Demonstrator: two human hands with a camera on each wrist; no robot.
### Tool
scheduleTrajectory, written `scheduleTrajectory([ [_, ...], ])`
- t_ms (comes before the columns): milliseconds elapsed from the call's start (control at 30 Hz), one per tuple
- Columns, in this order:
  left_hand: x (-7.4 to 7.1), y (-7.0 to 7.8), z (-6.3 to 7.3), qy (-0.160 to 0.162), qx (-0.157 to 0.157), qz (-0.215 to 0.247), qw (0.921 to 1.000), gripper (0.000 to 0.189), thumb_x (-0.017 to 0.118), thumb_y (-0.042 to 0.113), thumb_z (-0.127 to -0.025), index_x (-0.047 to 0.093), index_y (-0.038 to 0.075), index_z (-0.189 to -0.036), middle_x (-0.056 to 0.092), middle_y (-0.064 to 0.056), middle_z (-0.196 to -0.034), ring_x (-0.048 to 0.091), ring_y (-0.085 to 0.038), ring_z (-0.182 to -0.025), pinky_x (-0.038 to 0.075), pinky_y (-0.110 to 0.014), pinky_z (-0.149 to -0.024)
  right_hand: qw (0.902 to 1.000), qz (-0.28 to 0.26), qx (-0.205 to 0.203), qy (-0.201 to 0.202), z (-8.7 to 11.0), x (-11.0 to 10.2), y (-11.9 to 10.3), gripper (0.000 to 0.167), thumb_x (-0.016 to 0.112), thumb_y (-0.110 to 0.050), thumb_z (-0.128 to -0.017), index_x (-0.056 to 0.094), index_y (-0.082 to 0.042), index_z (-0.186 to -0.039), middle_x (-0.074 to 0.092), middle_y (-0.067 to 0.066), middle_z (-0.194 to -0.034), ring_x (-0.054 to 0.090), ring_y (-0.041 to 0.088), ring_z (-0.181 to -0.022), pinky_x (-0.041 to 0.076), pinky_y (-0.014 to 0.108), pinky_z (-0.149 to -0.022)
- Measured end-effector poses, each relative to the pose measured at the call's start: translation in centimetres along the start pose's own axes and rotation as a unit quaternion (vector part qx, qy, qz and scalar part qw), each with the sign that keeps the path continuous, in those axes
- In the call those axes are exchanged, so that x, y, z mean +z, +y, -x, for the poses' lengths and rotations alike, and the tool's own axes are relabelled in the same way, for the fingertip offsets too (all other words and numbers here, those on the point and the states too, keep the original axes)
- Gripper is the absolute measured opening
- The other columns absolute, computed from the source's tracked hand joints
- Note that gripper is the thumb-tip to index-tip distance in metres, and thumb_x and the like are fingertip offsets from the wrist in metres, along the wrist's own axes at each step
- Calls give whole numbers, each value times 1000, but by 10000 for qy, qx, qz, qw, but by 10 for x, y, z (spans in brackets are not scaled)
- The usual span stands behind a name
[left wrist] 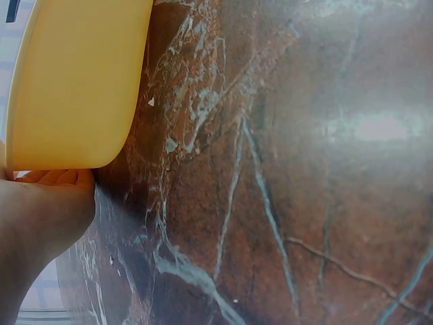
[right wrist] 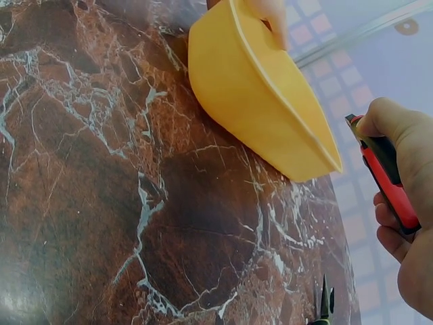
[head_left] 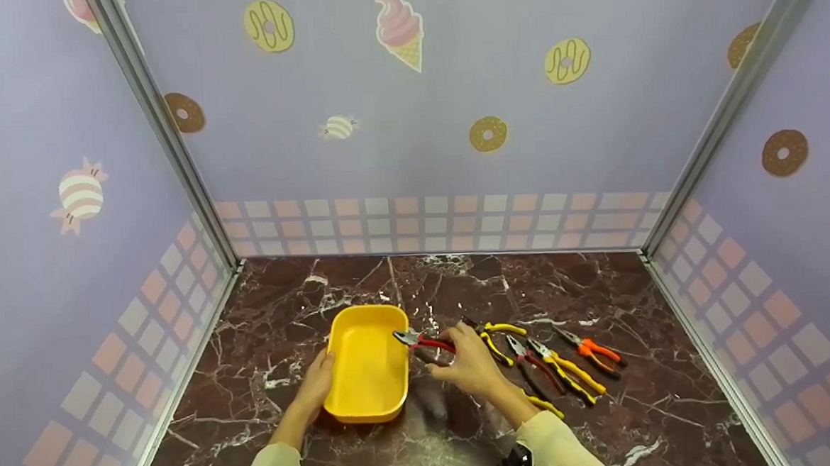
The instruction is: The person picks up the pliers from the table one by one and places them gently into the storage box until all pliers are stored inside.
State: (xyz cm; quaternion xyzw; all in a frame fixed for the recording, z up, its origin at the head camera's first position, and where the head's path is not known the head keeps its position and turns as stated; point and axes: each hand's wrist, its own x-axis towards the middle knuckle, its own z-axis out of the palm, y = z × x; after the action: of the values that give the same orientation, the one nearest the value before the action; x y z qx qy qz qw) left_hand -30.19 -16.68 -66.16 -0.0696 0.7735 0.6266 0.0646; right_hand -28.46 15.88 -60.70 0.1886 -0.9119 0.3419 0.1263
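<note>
A yellow plastic bin (head_left: 369, 367) with rounded corners is held at its left side by my left hand (head_left: 315, 380). In the left wrist view the fingers (left wrist: 64, 177) curl beneath the bin, and in the right wrist view the thumb (right wrist: 269, 17) reaches over its rim. My right hand (head_left: 470, 361) grips red-and-black pliers (head_left: 435, 343) by the handles. Their metal nose overlaps the bin's right rim in the head view. The right wrist view shows the red handle (right wrist: 392, 193) between thumb and fingers.
Several pliers lie right of my right hand: yellow-and-black ones (head_left: 570, 372), dark red ones (head_left: 538, 368), orange ones (head_left: 595, 351), and a yellow-handled pair (head_left: 500, 331) partly behind the hand. Printed panels with metal corner posts (head_left: 169, 143) enclose the dark marbled tabletop (head_left: 652, 419).
</note>
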Motion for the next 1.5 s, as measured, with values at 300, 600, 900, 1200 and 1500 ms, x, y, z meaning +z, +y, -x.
scheduleTrajectory([
  [300,-1,2,0,-244,-107,63,9996,62,28,34,-118,20,-7,-165,40,-34,-158,50,-46,-137,38,-60,-117,9998,162,81,-105,-3,7,-3,47,90,-35,-73,72,-10,-109,58,0,-98,52,17,-87,49,36,-77],
  [600,0,0,0,-169,-87,121,9997,63,28,34,-118,21,-8,-164,38,-34,-160,46,-46,-141,35,-59,-120,9998,110,41,-168,-4,12,-8,48,91,-34,-73,72,-8,-109,54,0,-96,49,17,-86,46,34,-75],
  [900,0,2,1,-113,-57,29,9999,62,28,33,-118,22,-9,-164,35,-34,-162,43,-47,-144,30,-59,-123,9998,30,-56,-163,-4,18,-15,46,91,-34,-75,72,-10,-109,57,-1,-98,51,16,-88,49,35,-78],
  [1200,0,2,1,-101,-85,-34,9999,62,28,33,-118,22,-8,-164,40,-34,-159,49,-46,-138,36,-59,-119,9995,-19,-51,-302,-6,22,-24,47,89,-35,-77,72,-9,-112,62,1,-105,56,18,-95,53,38,-85],
  [1500,-1,0,-2,-75,-125,-16,9999,61,28,31,-118,23,-8,-164,37,-34,-160,45,-47,-142,33,-58,-121,9994,-163,-95,-291,-5,25,-29,48,92,-32,-76,73,-9,-114,63,1,-107,58,20,-98,53,40,-86],
])
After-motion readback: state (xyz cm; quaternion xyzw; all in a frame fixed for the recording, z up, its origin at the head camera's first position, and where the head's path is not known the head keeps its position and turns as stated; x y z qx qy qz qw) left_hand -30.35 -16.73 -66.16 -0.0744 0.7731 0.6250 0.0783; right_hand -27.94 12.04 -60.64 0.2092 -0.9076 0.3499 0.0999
